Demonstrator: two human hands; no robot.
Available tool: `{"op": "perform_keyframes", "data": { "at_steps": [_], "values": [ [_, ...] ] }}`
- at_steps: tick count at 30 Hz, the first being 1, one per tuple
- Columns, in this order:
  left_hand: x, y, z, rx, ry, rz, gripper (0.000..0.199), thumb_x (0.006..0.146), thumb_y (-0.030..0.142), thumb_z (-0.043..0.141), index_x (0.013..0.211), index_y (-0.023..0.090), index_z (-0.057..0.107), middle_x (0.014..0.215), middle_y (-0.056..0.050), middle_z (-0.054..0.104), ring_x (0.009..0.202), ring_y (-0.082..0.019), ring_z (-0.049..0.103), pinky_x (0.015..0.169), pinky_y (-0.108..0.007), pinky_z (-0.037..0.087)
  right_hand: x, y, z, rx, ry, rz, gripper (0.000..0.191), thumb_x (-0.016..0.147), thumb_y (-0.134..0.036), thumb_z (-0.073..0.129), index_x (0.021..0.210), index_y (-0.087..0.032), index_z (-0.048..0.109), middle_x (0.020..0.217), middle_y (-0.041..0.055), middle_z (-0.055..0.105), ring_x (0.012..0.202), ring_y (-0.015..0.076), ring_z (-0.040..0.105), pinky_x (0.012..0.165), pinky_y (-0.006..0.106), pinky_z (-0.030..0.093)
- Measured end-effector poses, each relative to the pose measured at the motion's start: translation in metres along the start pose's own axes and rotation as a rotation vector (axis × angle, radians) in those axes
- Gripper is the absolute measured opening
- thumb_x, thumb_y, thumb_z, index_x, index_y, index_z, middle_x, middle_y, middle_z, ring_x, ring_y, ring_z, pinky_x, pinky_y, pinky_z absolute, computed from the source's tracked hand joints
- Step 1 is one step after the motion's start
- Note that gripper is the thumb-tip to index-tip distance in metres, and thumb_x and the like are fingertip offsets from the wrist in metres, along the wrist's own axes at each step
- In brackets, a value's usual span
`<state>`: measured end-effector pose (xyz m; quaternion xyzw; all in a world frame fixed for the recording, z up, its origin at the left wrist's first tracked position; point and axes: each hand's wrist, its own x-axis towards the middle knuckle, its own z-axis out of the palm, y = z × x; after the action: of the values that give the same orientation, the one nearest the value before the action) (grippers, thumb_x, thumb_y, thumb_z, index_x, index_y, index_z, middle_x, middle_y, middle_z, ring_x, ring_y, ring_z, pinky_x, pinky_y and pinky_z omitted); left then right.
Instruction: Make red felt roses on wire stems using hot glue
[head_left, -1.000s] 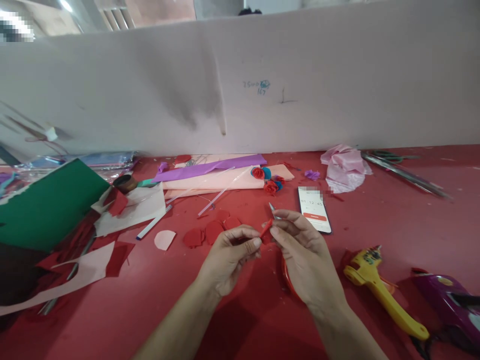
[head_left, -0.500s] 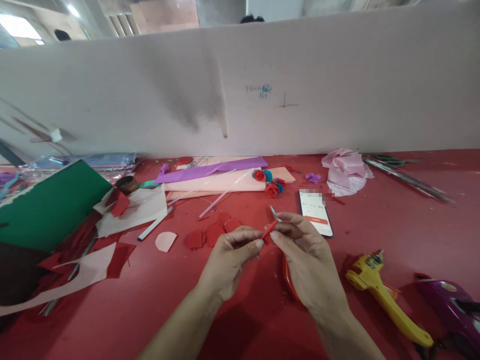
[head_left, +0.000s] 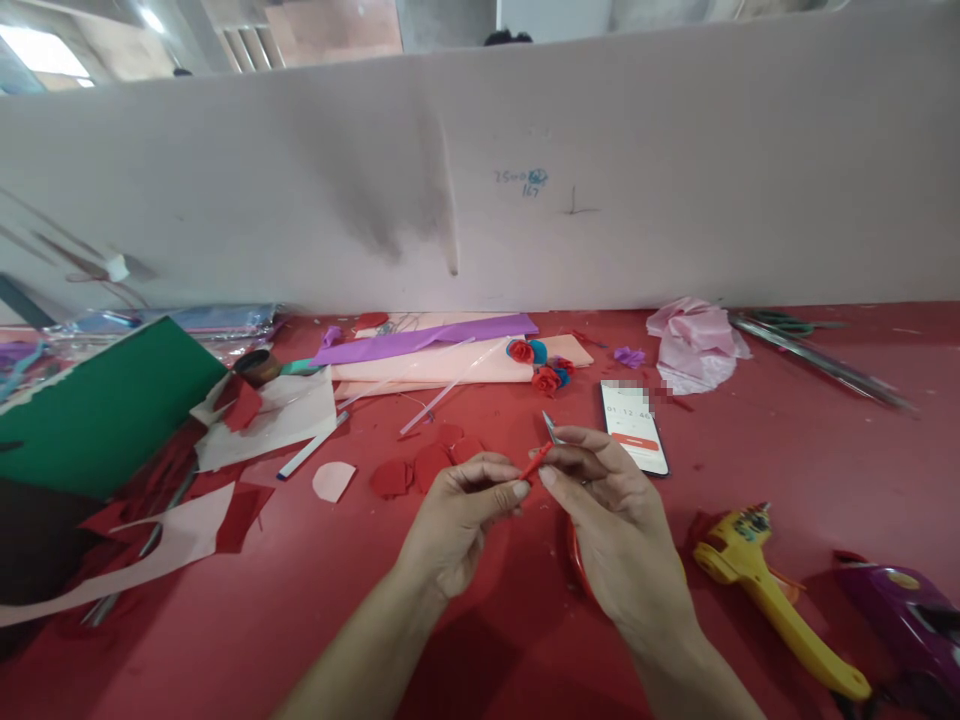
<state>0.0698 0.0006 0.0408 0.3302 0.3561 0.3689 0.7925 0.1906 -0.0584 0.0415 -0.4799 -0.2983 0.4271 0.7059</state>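
Between my hands is a small rolled red piece, tilted up to the right. My left hand pinches its lower end between thumb and fingers. The fingers of my right hand are closed at its upper end, and scissors jut out from under them, their handle partly hidden below the palm. Several red petal-shaped pieces lie left of my hands, beside a pale pink petal piece. Red and blue paper flowers rest beyond the hands.
A phone lies right of my hands, with a yellow glue gun and a purple tool nearer. Paper scraps, a green board and a white pen are on the left. A white partition stands behind.
The right fingertips have shifted slightly on the red piece, which looks thinner. Both hands stay in nearly the same place, and the view has moved a little.
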Motion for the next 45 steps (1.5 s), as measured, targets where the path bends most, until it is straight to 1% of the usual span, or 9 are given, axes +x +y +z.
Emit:
{"op": "perform_keyframes", "data": {
  "at_steps": [7, 12, 17, 25, 28, 32, 35, 39, 45],
  "values": [
    [0.001, -0.003, 0.000, -0.047, 0.021, 0.003, 0.019, 0.051, 0.013, 0.084, 0.062, 0.013, 0.070, 0.073, 0.002, 0.061, 0.054, -0.004, 0.053, 0.055, -0.019, 0.043, -0.002, -0.001, 0.004, 0.009, -0.053, 0.002, 0.027, 0.077, -0.020, 0.071, 0.102, -0.029, 0.063, 0.091, -0.0018, 0.065, 0.086, 0.0120, 0.060, 0.077, 0.023, 0.048],
    [0.001, -0.005, 0.002, -0.099, 0.081, 0.056, 0.022, 0.047, 0.011, 0.085, 0.060, 0.014, 0.068, 0.073, 0.002, 0.059, 0.061, -0.007, 0.057, 0.062, -0.021, 0.047, -0.003, 0.001, 0.007, -0.072, -0.075, 0.020, 0.028, 0.074, -0.023, 0.073, 0.100, -0.028, 0.064, 0.094, 0.0003, 0.066, 0.090, 0.0154, 0.060, 0.082, 0.029, 0.049],
    [-0.001, -0.004, 0.005, -0.112, 0.115, 0.129, 0.021, 0.044, 0.010, 0.084, 0.058, 0.015, 0.069, 0.072, 0.002, 0.058, 0.066, -0.009, 0.058, 0.065, -0.022, 0.048, -0.004, 0.006, 0.013, -0.078, -0.110, 0.067, 0.017, 0.073, -0.027, 0.074, 0.090, -0.026, 0.068, 0.092, 0.0005, 0.069, 0.086, 0.0170, 0.063, 0.081, 0.032, 0.050],
    [-0.007, -0.007, 0.011, -0.050, 0.137, 0.276, 0.020, 0.053, 0.010, 0.082, 0.060, 0.016, 0.065, 0.068, 0.004, 0.057, 0.065, -0.006, 0.054, 0.064, -0.016, 0.045, -0.006, 0.016, 0.015, -0.030, -0.035, 0.074, 0.009, 0.074, -0.026, 0.075, 0.082, -0.024, 0.071, 0.086, -0.0011, 0.069, 0.083, 0.0158, 0.062, 0.080, 0.029, 0.049],
    [-0.009, -0.006, 0.011, -0.057, 0.060, 0.209, 0.022, 0.059, 0.011, 0.080, 0.073, 0.018, 0.064, 0.064, 0.005, 0.058, 0.061, -0.006, 0.052, 0.064, -0.017, 0.045, -0.005, 0.013, 0.013, 0.027, -0.029, 0.099, 0.011, 0.074, -0.028, 0.075, 0.083, -0.024, 0.071, 0.085, -0.0013, 0.068, 0.082, 0.0151, 0.062, 0.078, 0.028, 0.049],
    [-0.011, 0.000, 0.007, -0.073, -0.179, 0.062, 0.024, 0.067, 0.016, 0.077, 0.088, 0.018, 0.065, 0.080, -0.002, 0.066, 0.077, -0.012, 0.060, 0.080, -0.026, 0.047, 0.003, 0.006, 0.008, 0.113, 0.038, 0.126, 0.015, 0.073, -0.031, 0.075, 0.084, -0.023, 0.070, 0.082, -0.0003, 0.068, 0.075, 0.0145, 0.061, 0.072, 0.027, 0.049],
    [-0.009, 0.003, 0.002, -0.002, -0.185, 0.081, 0.015, 0.075, 0.025, 0.071, 0.087, 0.016, 0.067, 0.087, -0.005, 0.067, 0.080, -0.015, 0.061, 0.083, -0.031, 0.046, 0.009, 0.002, 0.003, 0.139, 0.039, 0.124, 0.015, 0.070, -0.031, 0.078, 0.077, -0.021, 0.069, 0.074, -0.0004, 0.065, 0.064, 0.0120, 0.055, 0.063, 0.024, 0.047],
    [-0.001, 0.003, -0.006, 0.134, -0.086, 0.174, 0.014, 0.073, 0.028, 0.072, 0.078, 0.015, 0.071, 0.081, -0.005, 0.067, 0.075, -0.013, 0.057, 0.077, -0.025, 0.042, 0.011, -0.002, 0.000, 0.220, -0.038, 0.192, 0.017, 0.069, -0.029, 0.079, 0.075, -0.017, 0.068, 0.068, -0.0019, 0.058, 0.048, 0.0047, 0.040, 0.047, 0.018, 0.034],
    [0.009, 0.004, -0.016, 0.145, -0.116, 0.197, 0.018, 0.072, 0.032, 0.073, 0.077, 0.015, 0.074, 0.075, -0.004, 0.067, 0.070, -0.012, 0.053, 0.072, -0.025, 0.040, 0.006, 0.003, 0.004, 0.304, -0.286, 0.366, 0.018, 0.075, -0.031, 0.075, 0.073, -0.014, 0.067, 0.062, -0.0036, 0.050, 0.041, -0.0002, 0.024, 0.041, 0.017, 0.018]
  ]
}}
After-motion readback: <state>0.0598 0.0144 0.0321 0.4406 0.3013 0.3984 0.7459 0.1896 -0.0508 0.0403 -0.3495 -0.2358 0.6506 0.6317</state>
